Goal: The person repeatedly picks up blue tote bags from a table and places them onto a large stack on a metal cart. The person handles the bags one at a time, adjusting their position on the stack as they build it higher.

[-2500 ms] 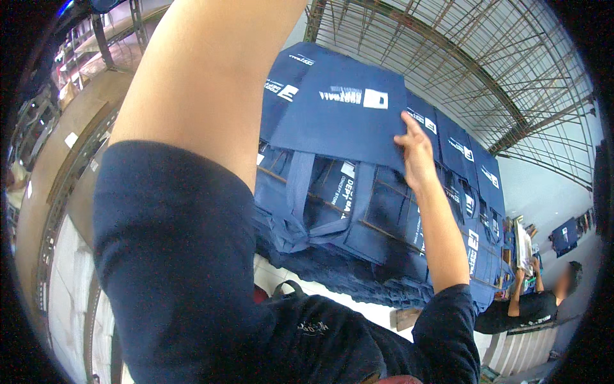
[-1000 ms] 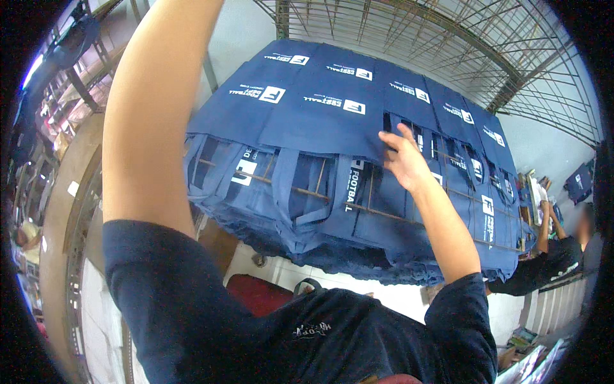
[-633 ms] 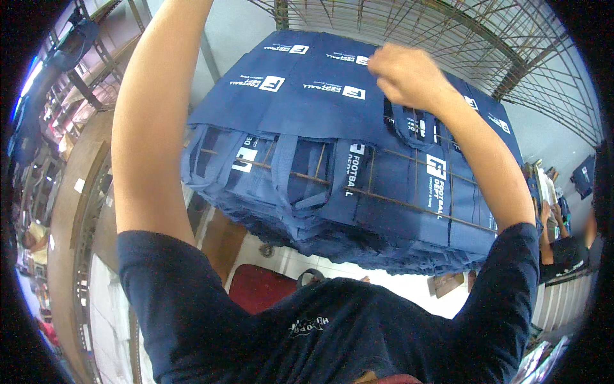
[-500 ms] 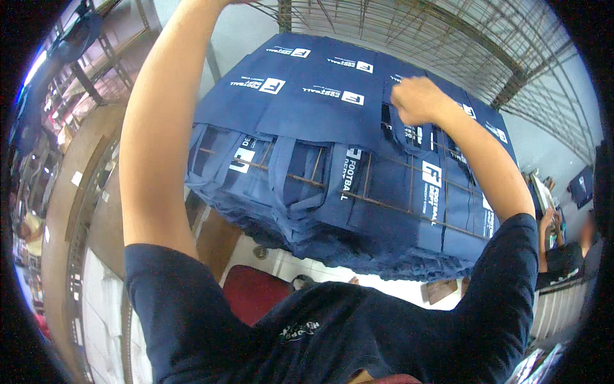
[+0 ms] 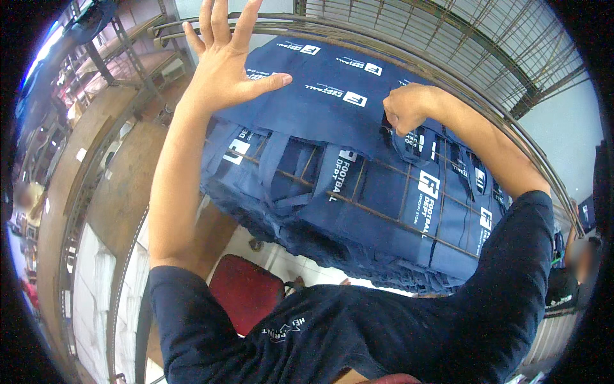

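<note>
A thick stack of navy blue fabric bags (image 5: 358, 192) with white prints lies in a wire-mesh cage (image 5: 448, 45). My left hand (image 5: 224, 57) is raised at the stack's far left corner, fingers spread wide, with the thumb over the top bag (image 5: 320, 109). It holds nothing. My right hand (image 5: 406, 109) is closed in a fist on the top bag's near right edge, where bag handles hang down behind a wire bar. Both of my arms wear dark blue short sleeves.
A red stool seat (image 5: 246, 291) stands below the cage. Long wooden tables (image 5: 109, 185) and stacks of white sheets (image 5: 89, 301) run along the left. Metal shelving (image 5: 121, 45) rises at the top left. Another person (image 5: 569, 275) is at the far right.
My left hand has come into view, open above the stack's corner. My right hand has moved down and right along the top bag and stays closed on its edge.
</note>
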A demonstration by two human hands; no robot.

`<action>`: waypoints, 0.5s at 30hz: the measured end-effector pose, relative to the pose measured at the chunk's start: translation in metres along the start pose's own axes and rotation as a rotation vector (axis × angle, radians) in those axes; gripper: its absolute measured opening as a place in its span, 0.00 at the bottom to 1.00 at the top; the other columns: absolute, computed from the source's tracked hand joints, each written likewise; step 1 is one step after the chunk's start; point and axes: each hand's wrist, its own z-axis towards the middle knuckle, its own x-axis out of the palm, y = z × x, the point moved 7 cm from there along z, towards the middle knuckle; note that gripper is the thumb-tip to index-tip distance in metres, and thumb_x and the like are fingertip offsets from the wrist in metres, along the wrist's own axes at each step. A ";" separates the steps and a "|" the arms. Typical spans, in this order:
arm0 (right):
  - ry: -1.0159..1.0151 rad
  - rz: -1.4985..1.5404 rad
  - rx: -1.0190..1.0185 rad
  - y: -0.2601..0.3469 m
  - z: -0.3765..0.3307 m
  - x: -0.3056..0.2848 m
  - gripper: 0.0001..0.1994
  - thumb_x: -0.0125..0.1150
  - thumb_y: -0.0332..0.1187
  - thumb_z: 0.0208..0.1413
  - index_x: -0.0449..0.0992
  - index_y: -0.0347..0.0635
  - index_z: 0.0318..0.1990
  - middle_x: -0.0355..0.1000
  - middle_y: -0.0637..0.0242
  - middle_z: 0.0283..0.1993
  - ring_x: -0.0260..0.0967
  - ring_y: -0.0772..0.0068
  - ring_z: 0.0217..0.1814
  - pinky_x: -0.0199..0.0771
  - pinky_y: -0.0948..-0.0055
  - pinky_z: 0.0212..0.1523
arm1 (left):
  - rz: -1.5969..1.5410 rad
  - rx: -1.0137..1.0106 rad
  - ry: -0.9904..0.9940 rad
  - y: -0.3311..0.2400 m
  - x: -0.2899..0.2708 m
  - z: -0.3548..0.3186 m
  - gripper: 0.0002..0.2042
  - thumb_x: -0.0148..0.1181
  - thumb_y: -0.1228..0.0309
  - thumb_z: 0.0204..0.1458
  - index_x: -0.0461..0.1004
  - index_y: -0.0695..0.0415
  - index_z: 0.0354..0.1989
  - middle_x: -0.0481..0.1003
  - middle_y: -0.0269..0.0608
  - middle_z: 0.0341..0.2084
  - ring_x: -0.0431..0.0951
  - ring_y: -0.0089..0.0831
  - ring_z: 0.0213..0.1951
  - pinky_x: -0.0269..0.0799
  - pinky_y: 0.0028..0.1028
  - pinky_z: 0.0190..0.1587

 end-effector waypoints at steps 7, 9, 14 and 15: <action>0.044 -0.054 -0.068 -0.001 0.004 0.026 0.14 0.59 0.37 0.36 0.82 0.40 0.29 0.78 0.55 0.32 0.76 0.52 0.37 0.75 0.58 0.37 | -0.267 0.090 0.241 -0.164 0.037 -0.043 0.44 0.68 0.40 0.32 0.64 0.43 0.62 0.64 0.38 0.59 0.59 0.40 0.62 0.46 0.48 0.59; 0.064 -0.128 -0.093 -0.001 0.016 0.032 0.14 0.60 0.37 0.36 0.82 0.39 0.29 0.78 0.54 0.33 0.76 0.52 0.36 0.75 0.58 0.37 | -0.218 0.013 0.302 -0.170 0.060 -0.045 0.41 0.71 0.50 0.31 0.65 0.44 0.60 0.65 0.37 0.56 0.63 0.36 0.59 0.50 0.47 0.57; 0.262 0.121 -0.060 0.001 0.010 0.044 0.22 0.61 0.34 0.37 0.78 0.35 0.43 0.78 0.54 0.32 0.76 0.61 0.30 0.76 0.62 0.30 | -0.126 -0.046 0.307 -0.149 0.090 -0.024 0.18 0.63 0.69 0.41 0.76 0.49 0.44 0.76 0.35 0.40 0.76 0.35 0.43 0.65 0.40 0.49; 0.317 0.158 -0.036 0.002 0.007 0.043 0.29 0.61 0.34 0.39 0.72 0.34 0.53 0.77 0.57 0.31 0.75 0.65 0.28 0.74 0.66 0.26 | -0.183 -0.071 0.336 -0.142 0.093 -0.016 0.14 0.61 0.70 0.42 0.77 0.50 0.40 0.77 0.36 0.37 0.77 0.38 0.40 0.68 0.40 0.46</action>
